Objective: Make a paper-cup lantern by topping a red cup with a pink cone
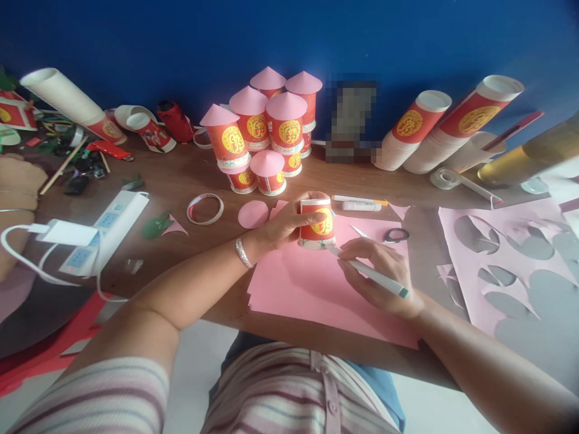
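Observation:
My left hand [289, 222] is wrapped round a red paper cup [322, 226] with a yellow emblem, its white rim downward and marked with a drawn pattern. My right hand [377, 271] holds a white marker [373, 277], its tip close to the cup's lower rim. Whether the tip touches the rim is too small to tell. Beneath both hands lies a stack of pink paper sheets [298, 289]. Scissors [396, 235], a glue stick [360, 206] and a pink paper circle [253, 214] lie around the cup.
Several cup towers with pink cone tops [286, 108] stand at the back. Stacked cups [470, 114] lean at the right, above pink paper with cut-out holes [465, 265]. On the left are a power strip [106, 232], a tape roll [205, 209] and another person's arm [18, 205].

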{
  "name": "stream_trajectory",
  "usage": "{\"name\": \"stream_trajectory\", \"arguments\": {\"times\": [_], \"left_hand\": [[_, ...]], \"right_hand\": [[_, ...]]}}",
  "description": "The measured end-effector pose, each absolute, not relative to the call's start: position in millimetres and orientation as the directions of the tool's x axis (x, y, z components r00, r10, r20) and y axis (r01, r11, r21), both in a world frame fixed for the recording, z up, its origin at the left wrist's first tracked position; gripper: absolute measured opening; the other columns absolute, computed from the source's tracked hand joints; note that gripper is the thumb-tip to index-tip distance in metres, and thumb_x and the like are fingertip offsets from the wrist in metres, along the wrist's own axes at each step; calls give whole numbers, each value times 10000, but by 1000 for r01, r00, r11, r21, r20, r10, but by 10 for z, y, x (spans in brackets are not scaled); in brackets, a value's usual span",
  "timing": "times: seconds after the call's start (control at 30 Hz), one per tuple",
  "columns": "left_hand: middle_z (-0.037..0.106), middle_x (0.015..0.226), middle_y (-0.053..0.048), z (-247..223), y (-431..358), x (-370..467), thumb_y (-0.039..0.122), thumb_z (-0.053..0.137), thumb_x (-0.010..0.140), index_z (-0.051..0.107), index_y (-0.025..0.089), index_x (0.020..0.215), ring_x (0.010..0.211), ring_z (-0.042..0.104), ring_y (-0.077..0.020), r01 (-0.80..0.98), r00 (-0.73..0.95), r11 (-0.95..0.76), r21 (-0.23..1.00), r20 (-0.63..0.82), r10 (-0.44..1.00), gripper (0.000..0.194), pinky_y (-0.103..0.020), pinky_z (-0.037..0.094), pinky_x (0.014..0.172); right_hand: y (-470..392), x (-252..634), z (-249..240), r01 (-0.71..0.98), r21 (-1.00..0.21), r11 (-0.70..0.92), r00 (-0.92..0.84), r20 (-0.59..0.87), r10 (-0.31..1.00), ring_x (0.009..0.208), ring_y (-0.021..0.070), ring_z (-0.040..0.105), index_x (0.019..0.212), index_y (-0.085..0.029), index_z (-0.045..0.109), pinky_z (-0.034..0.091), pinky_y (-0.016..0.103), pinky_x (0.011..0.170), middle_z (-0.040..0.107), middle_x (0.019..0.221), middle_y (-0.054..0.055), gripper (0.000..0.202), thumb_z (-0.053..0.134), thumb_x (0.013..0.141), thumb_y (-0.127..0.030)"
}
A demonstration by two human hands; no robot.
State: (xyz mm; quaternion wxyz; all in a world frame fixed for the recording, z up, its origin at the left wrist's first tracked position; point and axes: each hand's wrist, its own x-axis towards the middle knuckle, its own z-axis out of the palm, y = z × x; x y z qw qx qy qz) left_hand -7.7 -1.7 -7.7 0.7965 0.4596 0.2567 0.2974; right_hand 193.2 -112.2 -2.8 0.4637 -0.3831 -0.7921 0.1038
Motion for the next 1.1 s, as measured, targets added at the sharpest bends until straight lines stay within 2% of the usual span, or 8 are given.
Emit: {"name": "stream_trajectory", "arguments": {"times": [0.43,0.63,0.73,0.83,1.1], "left_hand": [[663,1117,-74,-138,36,-90,363,913,746,613,212,1167,1006,656,-223,-291,706,445,847,-123,697,539,-362,532,839],[676,1209,-92,-128,69,-103,291,889,746,631,224,1170,1087,659,-243,-344,710,452,823,-87,699,501,-378,524,888],[664,1264,-93,-109,66,-110,264,864,737,640,226,1164,1131,655,-254,-345,704,448,825,-88,704,484,-389,531,892],[662,1223,-92,-118,56,-102,268,858,726,630,220,1165,1130,649,-262,-343,710,455,821,-90,698,497,-389,543,872],[665,1117,-65,-148,5,-70,373,914,726,543,241,1256,1048,654,-237,-252,692,466,848,-179,699,661,-369,539,831]], "right_hand": [[-1141,1961,15,573,-519,635,-228,643,731,674,190,746,979,-262,642,582,302,568,731,783,-3,186,632,920,-86],[-1130,1953,32,461,-563,686,-282,640,715,765,237,789,995,-263,649,674,399,751,725,761,-10,227,647,888,-63],[-1118,1930,22,428,-563,707,-318,638,701,727,215,779,1014,-259,644,691,421,781,718,754,-25,242,638,894,-49],[-1118,1912,12,399,-563,724,-354,634,688,697,191,762,1017,-252,630,702,440,812,719,757,-32,233,631,905,-47],[-1146,1902,-29,408,-580,705,-352,613,707,805,240,793,991,-242,634,640,338,602,745,789,14,200,654,905,-63]]}}
